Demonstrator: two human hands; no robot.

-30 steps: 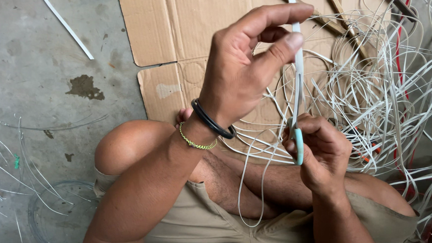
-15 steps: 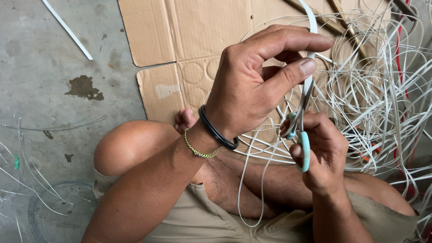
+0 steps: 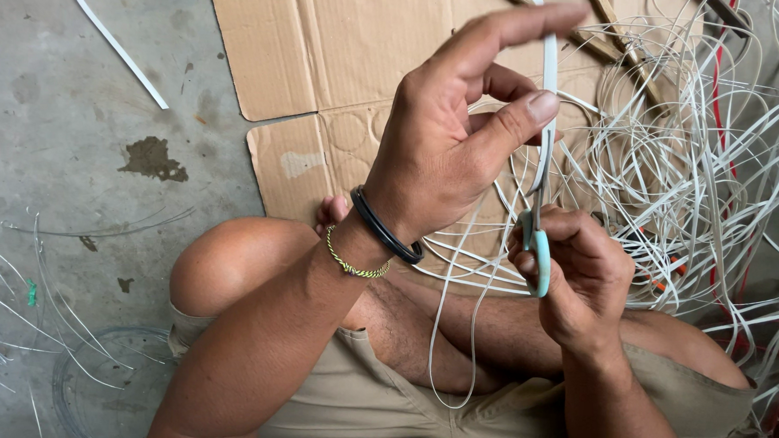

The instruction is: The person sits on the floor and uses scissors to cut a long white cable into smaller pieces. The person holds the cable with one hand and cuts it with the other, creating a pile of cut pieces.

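The person sits cross-legged on the floor, and the big sheet of brown cardboard [image 3: 345, 57] lies just past the knees. The left hand [image 3: 446, 151] is lifted up above the cardboard, with thumb and first finger pinched shut on a flat white strip [image 3: 550, 76]. The strip runs straight down from that pinch to the right hand [image 3: 578, 273], which is lower and nearer the body than the cardboard. The right hand is curled tight around small scissors with pale blue handles [image 3: 539, 253], and the blades seem to point up along the strip. I cannot tell if the blades are open or closed, because the fingers cover them. It looks to me like the step in hand is trimming or slicing along the strip while the left hand keeps it pulled tight. The next move, I think, needs the strip kept straight and the blades kept on its edge, so the cut does not wander. A big messy heap of white strips [image 3: 703, 173] sits on the right side of the cardboard, with a few red ones mixed in. One loose white strip [image 3: 110, 35] lies on the grey floor to the left of the cardboard. A black band and a gold chain [image 3: 370, 249] circle the left wrist.
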